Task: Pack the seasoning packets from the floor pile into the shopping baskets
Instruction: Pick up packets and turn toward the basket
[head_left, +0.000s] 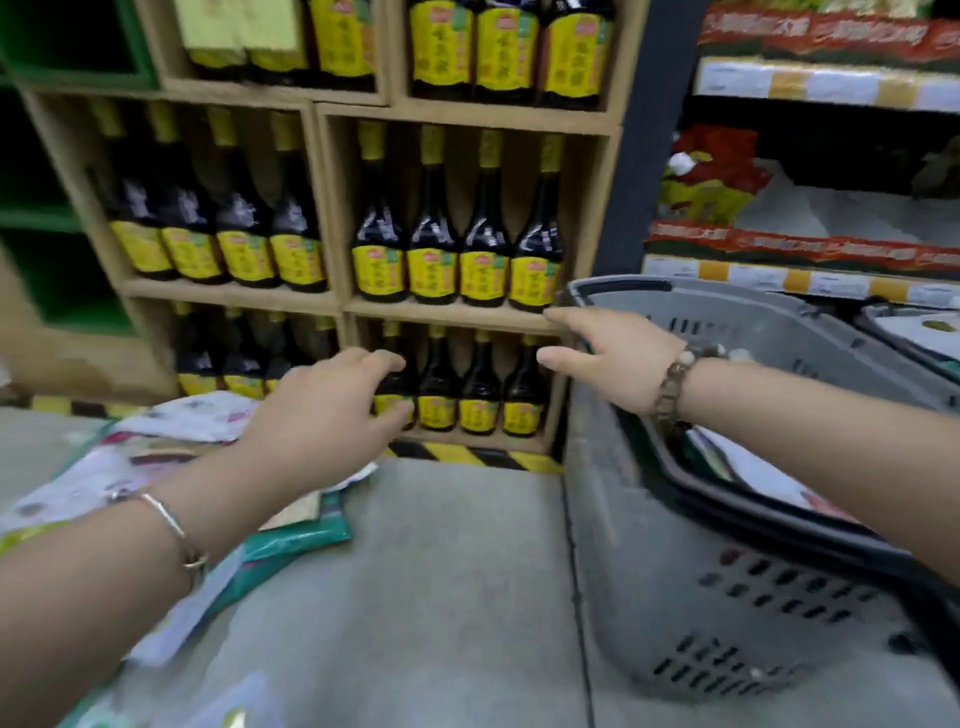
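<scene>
- Two bare hands stretched forward, palms down, neither holding anything.
- Left hand (332, 410) over the far end of the heap of packets (171, 426); fingers close together and gently curved downward, thumb out to the side; cannot tell whether touching the heap.
- Thin, smooth metal bangle (171, 522) round that wrist.
- Right hand (618, 358) over the near-left corner of the basket (649, 545), just beside its dark curved handle (618, 286); forefinger stretched straight, thumb spread well apart from it, other fingers hidden behind the hand.
- Bracelet (675, 384) of round beads, brown and pale, on that wrist.
- Packets flat, glossy and soft-edged, mostly white with green and teal ones among them; heaped overlapping on the floor (441, 571) at the left, running under the left forearm to the lower edge; print too blurred to read.
- More flat white ones inside the basket, glimpsed under the right forearm.
- Basket of grey moulded plastic, rounded at the corners, walls pierced with rows of short slots, darker band round the rim; standing on the floor to the right of the heap, apart from it.
- Second basket (904, 317) of the same kind at the right edge, only part of it showing, just behind the first.
- Floor bare grey concrete, matt.
- Pale wooden shelf (332, 208) behind, split into square boxes.
- Dark glass bottles (431, 234) in upright rows, slim-necked, yellow wraps on top, yellow labels, shoulder to shoulder.
- Yellow-and-black striped strip (467, 457) along the shelf's foot.
- Metal rack (805, 85) at the right with yellow-and-white price strips; red and yellow bags (711, 176) on it, blurred.
</scene>
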